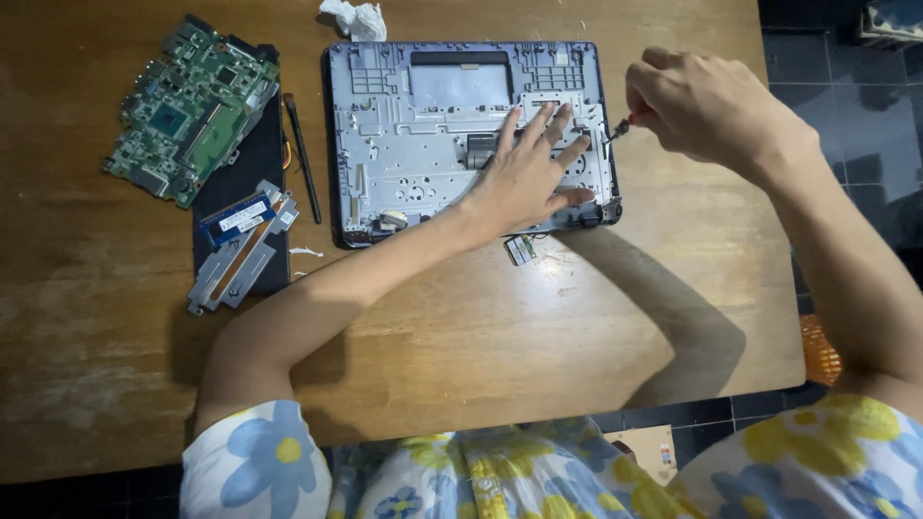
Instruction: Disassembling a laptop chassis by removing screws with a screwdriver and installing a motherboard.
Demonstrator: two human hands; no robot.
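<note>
On the wooden table (596, 317), which fills most of the view, the largest thing is an opened laptop base (423, 125), a grey-blue shell lying with its bare inner frame facing up near the far edge. The left hand (524, 178) lies flat on the right half of that shell, fingers spread wide and pressing down, gripping nothing. The right hand (707, 101) hovers just beyond the shell's right edge, fingers curled tight around a small screwdriver (620, 126) whose tip meets the frame close to the left fingertips. Left of the shell, a dark mat (240, 192) carries a green motherboard (192, 106) that overhangs its upper end, and lower down a metal heatsink with a copper strip (238, 261) and a blue memory stick (236, 217) lying across it. A thin black brush-like tool (302, 154) lies between mat and shell. A crumpled white tissue (354, 17) sits just beyond the shell's far edge, a small green card (520, 250) lies just in front of the shell below the left wrist, and a white scrap (306, 252) rests by the mat. The tabletop is worn and scuffed at the left. Dark floor tiles (846, 115) show to the right, with a bit of orange mesh (820, 351) at the table's edge.
</note>
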